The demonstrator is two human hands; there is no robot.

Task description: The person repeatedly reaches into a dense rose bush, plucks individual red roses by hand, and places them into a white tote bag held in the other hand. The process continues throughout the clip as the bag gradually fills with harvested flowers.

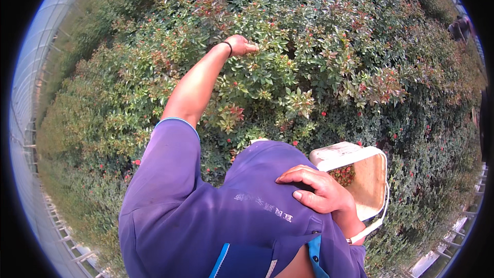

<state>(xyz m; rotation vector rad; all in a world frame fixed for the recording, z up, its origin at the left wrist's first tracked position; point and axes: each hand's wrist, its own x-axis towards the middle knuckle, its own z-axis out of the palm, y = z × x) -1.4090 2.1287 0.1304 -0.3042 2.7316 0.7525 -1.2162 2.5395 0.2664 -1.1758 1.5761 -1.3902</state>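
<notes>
My left hand (pixel 242 45), with a black band (pixel 230 49) on its wrist, reaches into the top of the leafy rose bushes (pixel 305 65). Its fingers are curled and the fingertips meet the leaves of a shoot; whatever may lie between them is hidden. Against the front of my purple shirt (pixel 231 220) rests my right hand (pixel 318 189), thumb and fingers apart, holding nothing. A white plastic bucket (pixel 372 185) hangs by its handle (pixel 370 231) from my right forearm, tilted on its side. Inside it lie many small red and green flower buds (pixel 341 175).
Small red blooms (pixel 323 114) dot the bushes, which spread around me on all visible sides. A clear-sheeted tunnel frame (pixel 34 73) curves along the left rim. Far off at the upper right, another person (pixel 459 29) is partly visible. Pale rails (pixel 440 253) run along the lower right.
</notes>
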